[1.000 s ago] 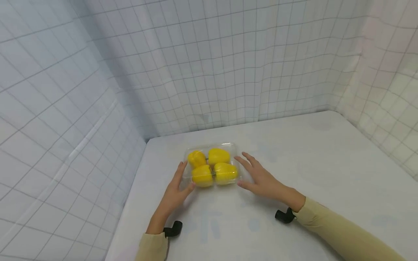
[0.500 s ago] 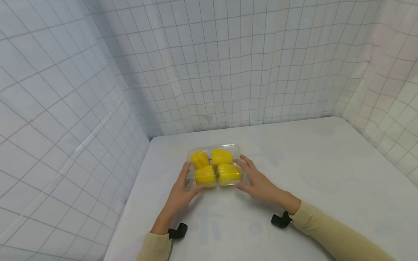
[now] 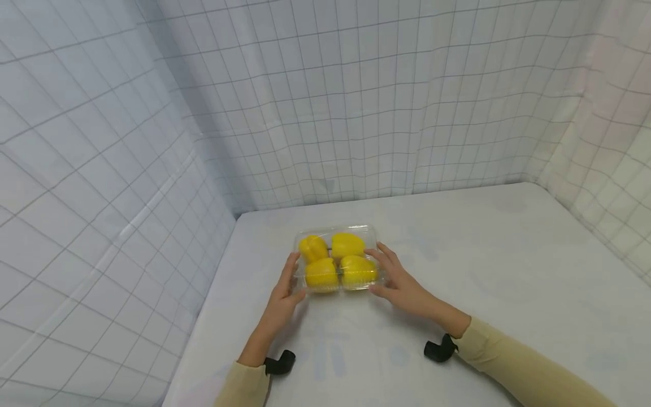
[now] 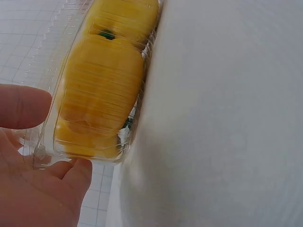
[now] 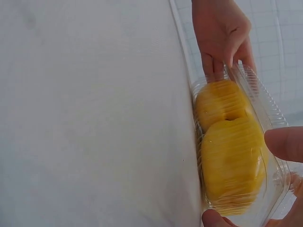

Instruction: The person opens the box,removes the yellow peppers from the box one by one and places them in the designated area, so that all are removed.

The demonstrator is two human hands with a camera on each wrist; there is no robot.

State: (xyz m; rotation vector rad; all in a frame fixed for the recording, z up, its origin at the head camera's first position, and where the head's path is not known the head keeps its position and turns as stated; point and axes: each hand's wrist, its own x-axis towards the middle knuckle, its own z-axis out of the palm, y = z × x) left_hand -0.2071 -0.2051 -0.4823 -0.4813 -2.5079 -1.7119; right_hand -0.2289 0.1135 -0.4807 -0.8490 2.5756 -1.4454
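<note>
Several yellow bell peppers [image 3: 322, 275] lie packed in a clear plastic container [image 3: 370, 232] on the table in the head view. My left hand [image 3: 278, 307] grips its left end. In the left wrist view the left thumb [image 4: 23, 106] lies along the container's rim, and the fingers touch the end wall. My right hand [image 3: 408, 290] holds the right end. The right wrist view shows the right thumb [image 5: 286, 143] against the clear plastic, with fingertips at the container's lower corner. Green stems show between the peppers. Part of each hand is hidden behind the plastic.
The table [image 3: 458, 249] has a white cover. Grid-patterned white curtains [image 3: 356, 113] hang behind it and along both sides. A black angled piece [image 3: 280, 362] sits at the left wrist, and another black piece [image 3: 440, 348] at the right wrist.
The right hand has closed in on the container's right end, and the left hand has drawn against its left end. The whole head view has shifted slightly.
</note>
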